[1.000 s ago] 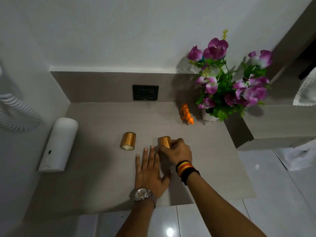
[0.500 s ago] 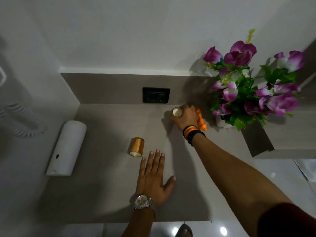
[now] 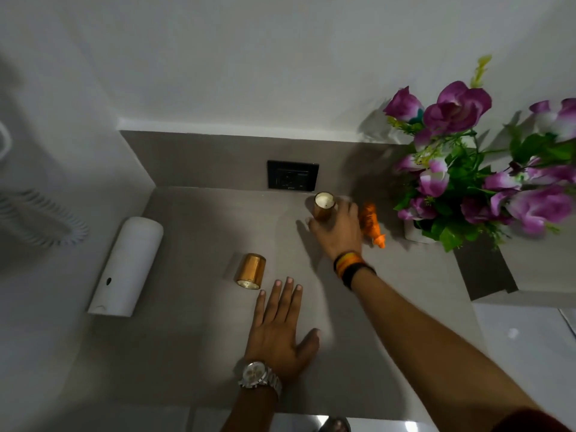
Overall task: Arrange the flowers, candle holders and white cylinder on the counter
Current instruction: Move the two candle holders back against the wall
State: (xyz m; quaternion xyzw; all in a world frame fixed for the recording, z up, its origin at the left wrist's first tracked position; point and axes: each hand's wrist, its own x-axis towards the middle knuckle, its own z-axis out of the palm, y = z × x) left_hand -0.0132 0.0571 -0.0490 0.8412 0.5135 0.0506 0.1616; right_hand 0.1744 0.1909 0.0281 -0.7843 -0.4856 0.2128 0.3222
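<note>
Head view only. Right hand (image 3: 338, 232) was stretched to the back of the tabletop (image 3: 193, 344), fingers (image 3: 311, 222) wrapped round a gold candle holder (image 3: 324, 207), upright, wax face up. It sat just below the black wall socket (image 3: 293, 179), near the backsplash. Whether its base touched the tabletop I couldn't tell; the hand hid it. Likely placing it upright at the back, beside the decor cluster, so it reads as a display.

Orange toy animal (image 3: 372, 224) lay just right of that hand, touching or nearly so. Purple flowers (image 3: 467, 169) stood in a white pot (image 3: 414, 233) at the right back corner, beside the raised ledge (image 3: 542, 275). Probably the anchor for the arrangement.

Left hand (image 3: 277, 335) lay flat on the tabletop, palm down, fingers spread and released, holding nothing. Looks like bracing for the long reach.

Second gold candle holder (image 3: 250, 271) lay on its side mid-tabletop, open end toward the camera, just beyond the left fingertips, not touched. Judged next in line: stand it up, move it back.

White cylinder (image 3: 127, 265) lay on its side at the left edge against the wall, well apart from both hands, not yet arranged.
</note>
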